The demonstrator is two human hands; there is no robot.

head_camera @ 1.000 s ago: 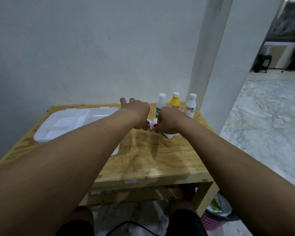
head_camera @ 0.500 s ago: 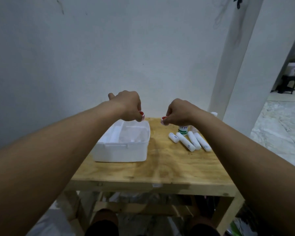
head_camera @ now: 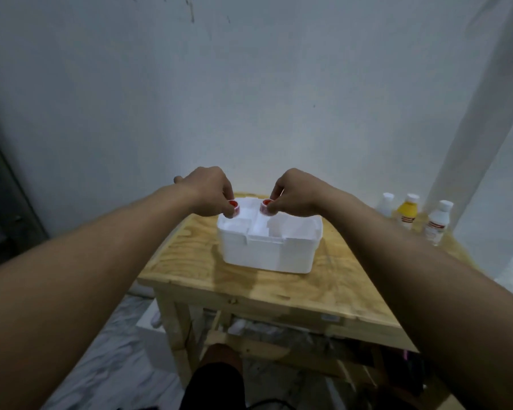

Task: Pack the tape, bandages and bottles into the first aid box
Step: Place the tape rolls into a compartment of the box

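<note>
The white first aid box (head_camera: 267,253) stands open on the wooden table (head_camera: 308,279), with dividers inside. My left hand (head_camera: 211,192) pinches a small red-cored tape roll (head_camera: 234,206) over the box's left compartment. My right hand (head_camera: 290,193) pinches a second red-cored tape roll (head_camera: 265,206) over the middle of the box. Three bottles stand at the table's far right: a white bottle (head_camera: 386,205), a yellow bottle (head_camera: 408,211) and another white bottle (head_camera: 439,221) with a red label. My right forearm hides the table between the box and the bottles.
A white wall rises right behind the table, and a white pillar (head_camera: 486,143) stands at the right. Under the table a shelf holds dim items. My knee (head_camera: 219,359) shows below. The marble floor (head_camera: 107,350) spreads on the left.
Both hands carried their tape rolls left from the table's middle to above the box. The view swung, so the box now sits centred and the bottles at the right edge.
</note>
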